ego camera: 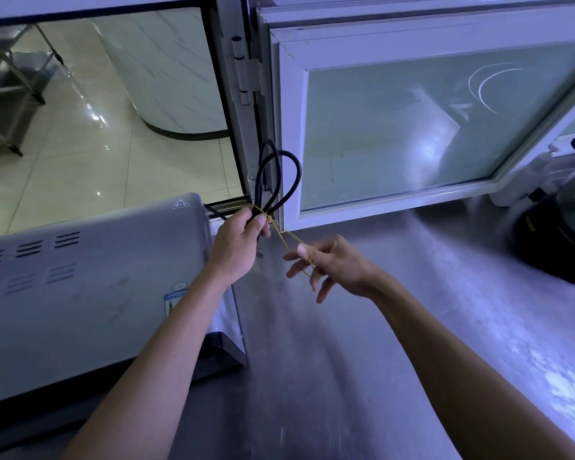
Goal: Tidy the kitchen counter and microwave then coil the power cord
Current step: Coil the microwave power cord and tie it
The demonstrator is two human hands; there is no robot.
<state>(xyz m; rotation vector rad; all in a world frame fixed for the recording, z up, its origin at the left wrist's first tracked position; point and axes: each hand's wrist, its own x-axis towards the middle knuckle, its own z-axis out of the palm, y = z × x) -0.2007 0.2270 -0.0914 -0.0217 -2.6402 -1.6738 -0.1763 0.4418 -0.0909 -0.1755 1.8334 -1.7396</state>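
A black power cord [281,175] is folded into several loops that stand up in front of the window frame. My left hand [241,242] grips the bundle at its base, just right of the microwave [90,287]. A thin yellow rubber band [287,239] runs from the bundle to my right hand [326,265], which pinches it and holds it stretched over the grey counter [362,360]. The cord's tail leads off behind the microwave.
The silver microwave's top has vent slots and a hot-surface sticker. A white-framed frosted window [429,127] stands open behind the counter. A dark pot or appliance [561,227] sits at the far right. Through the left pane a tiled floor lies below.
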